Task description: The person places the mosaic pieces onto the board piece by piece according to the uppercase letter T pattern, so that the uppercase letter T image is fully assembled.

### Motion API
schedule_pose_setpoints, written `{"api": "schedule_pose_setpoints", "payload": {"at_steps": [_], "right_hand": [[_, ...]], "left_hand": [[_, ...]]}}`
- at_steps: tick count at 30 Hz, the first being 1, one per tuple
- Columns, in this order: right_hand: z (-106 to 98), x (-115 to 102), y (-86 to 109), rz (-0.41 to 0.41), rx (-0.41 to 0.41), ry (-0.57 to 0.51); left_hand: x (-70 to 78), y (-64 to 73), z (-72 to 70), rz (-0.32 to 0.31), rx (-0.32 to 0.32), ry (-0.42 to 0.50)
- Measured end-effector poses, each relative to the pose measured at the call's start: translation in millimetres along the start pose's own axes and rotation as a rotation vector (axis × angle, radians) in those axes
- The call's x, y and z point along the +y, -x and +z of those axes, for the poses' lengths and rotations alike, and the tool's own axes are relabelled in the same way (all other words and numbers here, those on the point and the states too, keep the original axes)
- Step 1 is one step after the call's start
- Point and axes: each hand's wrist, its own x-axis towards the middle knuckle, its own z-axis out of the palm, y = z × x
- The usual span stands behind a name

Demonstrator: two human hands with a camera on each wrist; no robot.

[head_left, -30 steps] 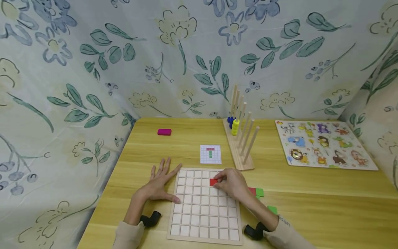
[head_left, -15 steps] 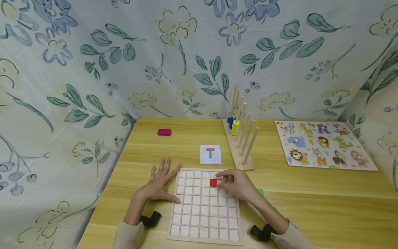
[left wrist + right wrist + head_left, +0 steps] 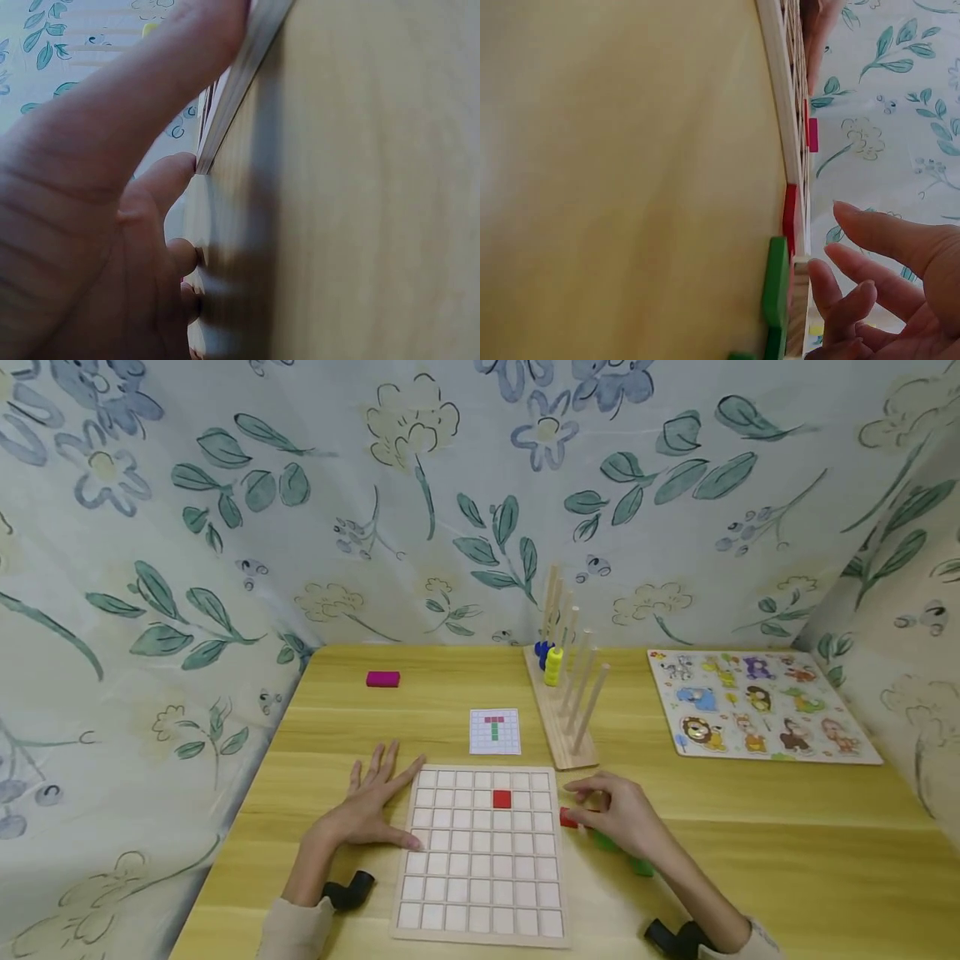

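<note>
A wooden grid board [image 3: 480, 865] of square cells lies in front of me, one red tile [image 3: 502, 799] set in a cell of its second row. My left hand [image 3: 366, 810] is spread at the board's left side; its thumb and index fingertip touch the edge, as the left wrist view also shows. Right of the board, my right hand [image 3: 618, 814] is over loose tiles, thumb and fingers apart with nothing between them. A loose red tile [image 3: 567, 817] shows near its fingertips. Green tiles [image 3: 776, 281] lie beside it in the right wrist view, partly hidden under the hand in the head view.
Behind the board lies a card [image 3: 480, 743] printed with a red and green T. A peg stand [image 3: 558, 735] with blue and yellow beads is to its right. An animal puzzle board [image 3: 667, 693] lies far right, a magenta block [image 3: 383, 679] back left. Patterned cloth surrounds the table.
My right hand let go of the red tile in the board's cell and moved right to the loose tiles. The left hand stays in place. The head view has shifted slightly.
</note>
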Motion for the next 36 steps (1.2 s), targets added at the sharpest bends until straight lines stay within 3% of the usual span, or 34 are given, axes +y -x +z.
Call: {"api": "schedule_pose_setpoints", "payload": {"at_steps": [6,15,27,36], "right_hand": [[-10,10,13.5,0.011,-0.001,0.047],[-3,3,8.5,0.051,-0.086,0.004],[-10,6,9.6,0.062,-0.057,0.038],[-4,4,10.0,0.079,-0.055,0.057]], "left_hand": [[2.5,-1.8,6.1,0.0,0.01,0.019],[0.4,6.1,3.9,0.003,0.002,0.017],[3.9,-7.1,10.4,0.021,0.011,0.01],[7.3,-1.6,8.6,0.008,0.013,0.014]]}}
